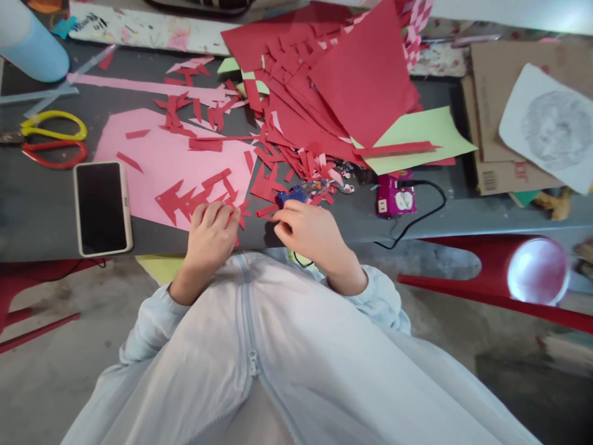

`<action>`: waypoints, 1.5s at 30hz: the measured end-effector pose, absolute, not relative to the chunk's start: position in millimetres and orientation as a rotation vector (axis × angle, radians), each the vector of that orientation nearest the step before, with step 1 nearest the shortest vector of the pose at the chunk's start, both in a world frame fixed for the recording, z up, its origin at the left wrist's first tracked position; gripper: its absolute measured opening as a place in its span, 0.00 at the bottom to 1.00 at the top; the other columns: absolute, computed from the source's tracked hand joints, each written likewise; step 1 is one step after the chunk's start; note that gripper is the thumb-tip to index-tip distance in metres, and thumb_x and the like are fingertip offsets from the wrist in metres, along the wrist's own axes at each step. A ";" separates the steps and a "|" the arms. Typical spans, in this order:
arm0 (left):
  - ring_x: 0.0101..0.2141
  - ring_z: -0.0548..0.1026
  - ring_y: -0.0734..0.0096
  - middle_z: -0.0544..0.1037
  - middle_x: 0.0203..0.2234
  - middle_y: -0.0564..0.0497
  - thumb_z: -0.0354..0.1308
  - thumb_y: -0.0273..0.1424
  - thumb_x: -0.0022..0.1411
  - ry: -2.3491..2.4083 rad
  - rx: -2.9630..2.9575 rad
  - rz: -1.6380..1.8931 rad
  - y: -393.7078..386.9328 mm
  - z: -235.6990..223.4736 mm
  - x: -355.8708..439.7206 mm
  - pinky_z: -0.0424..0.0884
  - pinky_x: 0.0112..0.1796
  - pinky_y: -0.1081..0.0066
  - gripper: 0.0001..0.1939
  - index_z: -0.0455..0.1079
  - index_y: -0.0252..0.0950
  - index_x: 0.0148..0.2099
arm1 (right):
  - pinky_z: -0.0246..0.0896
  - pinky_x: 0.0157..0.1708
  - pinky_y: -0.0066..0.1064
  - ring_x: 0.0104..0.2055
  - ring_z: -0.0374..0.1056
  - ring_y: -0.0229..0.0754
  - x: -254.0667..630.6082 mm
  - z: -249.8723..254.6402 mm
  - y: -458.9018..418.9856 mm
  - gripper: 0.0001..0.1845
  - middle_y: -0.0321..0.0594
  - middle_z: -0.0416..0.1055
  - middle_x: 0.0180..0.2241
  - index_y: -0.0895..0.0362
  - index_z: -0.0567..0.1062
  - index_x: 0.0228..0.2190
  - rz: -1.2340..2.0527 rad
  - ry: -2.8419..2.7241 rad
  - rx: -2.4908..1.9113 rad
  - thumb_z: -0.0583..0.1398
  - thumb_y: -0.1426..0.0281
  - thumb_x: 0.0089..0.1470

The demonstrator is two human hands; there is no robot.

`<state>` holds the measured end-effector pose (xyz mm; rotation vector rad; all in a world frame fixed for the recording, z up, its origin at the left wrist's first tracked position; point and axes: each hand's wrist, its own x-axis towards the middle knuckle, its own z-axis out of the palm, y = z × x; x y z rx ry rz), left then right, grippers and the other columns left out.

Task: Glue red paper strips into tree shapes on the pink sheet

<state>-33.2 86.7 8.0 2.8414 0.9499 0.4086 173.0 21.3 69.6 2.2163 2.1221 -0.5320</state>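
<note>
Grey tabletop (37,210), left hand (212,233) on red cutouts (174,201), barcoded cardboard (504,177), red lettering (521,172)

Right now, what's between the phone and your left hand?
In the head view, pink paper lies between the phone and the left hand, with pointy red paper pieces on it.

Cardboard (498,111) bears a barcode (490,181), red letters (521,172) starting "JC"; white strip (148,32), illegible handwriting (94,22).
</note>
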 end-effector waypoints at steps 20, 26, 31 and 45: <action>0.43 0.75 0.56 0.81 0.36 0.45 0.52 0.32 0.71 1.014 2.809 0.557 96.5 11.3 -24.9 0.69 0.43 0.57 0.13 0.78 0.38 0.41 | 0.60 0.35 0.36 0.42 0.75 0.56 177.3 57.0 8.0 0.28 0.55 0.78 0.42 0.61 0.70 0.49 -0.430 1.439 2.650 0.58 0.50 0.61; 0.41 0.75 0.57 0.80 0.35 0.45 0.51 0.31 0.71 1.053 2.871 0.563 96.2 18.0 -20.2 0.69 0.40 0.60 0.13 0.78 0.37 0.42 | 0.61 0.35 0.36 0.41 0.77 0.57 174.6 59.8 16.4 0.23 0.55 0.79 0.39 0.61 0.71 0.47 -0.475 1.322 2.634 0.57 0.54 0.62; 0.39 0.75 0.57 0.80 0.35 0.44 0.49 0.32 0.71 1.156 2.794 0.552 97.1 22.7 -13.8 0.70 0.40 0.59 0.15 0.78 0.36 0.43 | 0.62 0.35 0.37 0.39 0.77 0.56 177.9 61.0 12.2 0.22 0.53 0.79 0.37 0.60 0.73 0.47 -0.425 1.329 2.730 0.57 0.56 0.60; 0.40 0.74 0.57 0.79 0.33 0.45 0.50 0.32 0.70 1.140 2.759 0.560 82.3 10.8 -35.4 0.71 0.40 0.59 0.14 0.79 0.37 0.41 | 0.66 0.29 0.34 0.27 0.70 0.42 202.0 70.6 -34.3 0.15 0.33 0.73 0.27 0.51 0.70 0.43 -1.639 1.552 3.367 0.57 0.61 0.54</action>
